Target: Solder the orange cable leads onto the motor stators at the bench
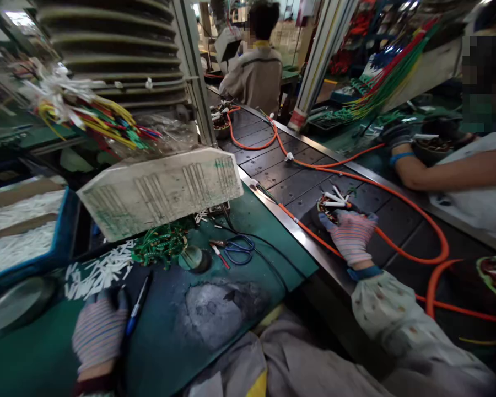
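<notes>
My left hand (100, 332), in a striped knit glove with dark fingertips, lies on the green table at the near edge of a heap of white sleeving tubes (101, 270). Its fingers are stretched forward and hold nothing I can see. A blue marker pen (139, 306) lies just right of it. On the dark conveyor, my gloved right hand (354, 236) grips the near rim of a motor stator (323, 212). White tubes and coloured wires stick out of the stator's top. An orange cable (391, 242) runs past that hand.
Scissors (238, 249), green wire pieces (159, 245) and a round tin (194, 258) lie on the table. A blue bin (60, 231) of white tubes is at left. A white panel (165, 193) stands behind. A co-worker's arm (450, 173) is across the conveyor; another person (258, 71) sits farther back.
</notes>
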A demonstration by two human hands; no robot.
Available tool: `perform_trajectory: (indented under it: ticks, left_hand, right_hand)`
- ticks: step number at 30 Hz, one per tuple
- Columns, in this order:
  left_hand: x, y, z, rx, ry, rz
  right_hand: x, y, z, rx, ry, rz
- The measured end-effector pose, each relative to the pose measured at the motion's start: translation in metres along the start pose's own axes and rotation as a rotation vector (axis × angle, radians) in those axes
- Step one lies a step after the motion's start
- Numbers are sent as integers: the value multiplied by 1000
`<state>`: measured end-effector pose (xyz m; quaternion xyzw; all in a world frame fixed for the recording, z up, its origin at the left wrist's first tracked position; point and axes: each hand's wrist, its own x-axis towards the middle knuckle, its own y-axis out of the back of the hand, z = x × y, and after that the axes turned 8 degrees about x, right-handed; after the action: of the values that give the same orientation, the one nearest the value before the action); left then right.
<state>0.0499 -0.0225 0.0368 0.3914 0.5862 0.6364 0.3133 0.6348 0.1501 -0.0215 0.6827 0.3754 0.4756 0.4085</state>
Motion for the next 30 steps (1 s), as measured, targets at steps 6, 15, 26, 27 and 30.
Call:
perform_trajectory:
  ticks: [6, 15, 26, 27, 30]
  left_hand:
    - [-3, -14, -12, -145, 76, 21]
    - [-9, -29, -18, -119, 146, -5]
    - [-6, 10, 20, -380, -4, 274]
    - [1, 15, 25, -369, -58, 289]
    - [29, 20, 41, -246, -194, 230]
  right_hand:
    - [-5, 7, -20, 81, 266, 6]
    - [3, -9, -28, -108, 328, -169]
    - [33, -58, -140, 306, 643, -288]
    - [35, -67, -150, 304, 637, -308]
    - [39, -89, -168, 266, 600, -310]
